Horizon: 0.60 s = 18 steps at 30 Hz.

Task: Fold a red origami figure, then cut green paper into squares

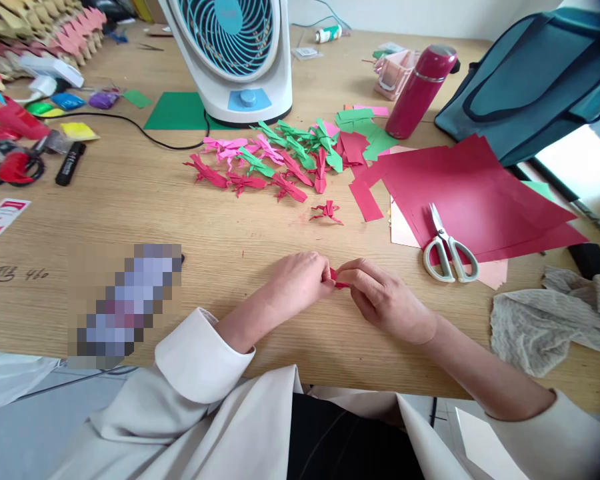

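A small piece of red paper (339, 279) is pinched between my two hands, low over the wooden table. My left hand (303, 275) is closed on its left end, and the fingers of my right hand (383, 297) grip the right end. Most of the paper is hidden by the fingers, so its folds cannot be made out. Just beyond my hands sits a folded red paper figure (328, 211) with thin legs. Farther back lie several more folded figures, among them a green figure (257, 162), a pink figure (229, 148) and a red figure (207, 172).
White-handled scissors (444, 250) rest on red paper sheets (470, 193) at the right. A white fan (250, 100), a red bottle (421, 90) and a teal bag (525, 87) stand behind. Left are a blurred phone-like object (130, 300) and a black marker (71, 164).
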Motion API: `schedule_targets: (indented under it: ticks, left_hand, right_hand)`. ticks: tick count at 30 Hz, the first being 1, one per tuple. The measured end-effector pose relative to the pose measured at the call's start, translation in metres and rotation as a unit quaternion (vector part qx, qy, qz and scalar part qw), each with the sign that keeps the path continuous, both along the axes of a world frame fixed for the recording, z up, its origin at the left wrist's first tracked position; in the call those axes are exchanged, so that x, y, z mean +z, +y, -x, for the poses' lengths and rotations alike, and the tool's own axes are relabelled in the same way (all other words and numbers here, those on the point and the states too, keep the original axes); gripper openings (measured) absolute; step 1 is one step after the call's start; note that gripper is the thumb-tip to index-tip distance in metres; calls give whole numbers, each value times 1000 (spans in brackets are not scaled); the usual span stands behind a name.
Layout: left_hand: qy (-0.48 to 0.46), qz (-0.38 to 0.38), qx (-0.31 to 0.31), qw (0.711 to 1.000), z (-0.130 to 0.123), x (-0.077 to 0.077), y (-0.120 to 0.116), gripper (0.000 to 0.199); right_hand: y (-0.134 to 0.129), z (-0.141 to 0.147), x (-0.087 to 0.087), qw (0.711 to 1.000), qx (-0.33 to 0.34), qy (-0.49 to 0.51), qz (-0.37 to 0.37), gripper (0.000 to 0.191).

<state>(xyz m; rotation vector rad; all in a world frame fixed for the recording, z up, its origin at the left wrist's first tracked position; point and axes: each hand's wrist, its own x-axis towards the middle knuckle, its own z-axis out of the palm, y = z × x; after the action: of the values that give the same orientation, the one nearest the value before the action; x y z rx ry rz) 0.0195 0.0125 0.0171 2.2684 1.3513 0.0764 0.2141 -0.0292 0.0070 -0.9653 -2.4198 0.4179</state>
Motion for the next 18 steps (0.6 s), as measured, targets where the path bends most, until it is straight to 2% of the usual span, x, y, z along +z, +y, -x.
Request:
schedule_targets:
  ticks: [6, 12, 18]
  left_hand:
    - [-14, -17, -11, 1000, 4, 1, -6, 9]
    - [-48, -2, -7, 999, 11, 5, -8, 13]
    - [-63, 6, 5, 998, 11, 4, -8, 11]
  right_hand:
    - [2, -4, -21, 999, 29, -23, -10, 25]
    - [-2, -13, -21, 997, 48, -65, -8, 33]
    - [-2, -12, -21, 996, 58, -60, -17, 42]
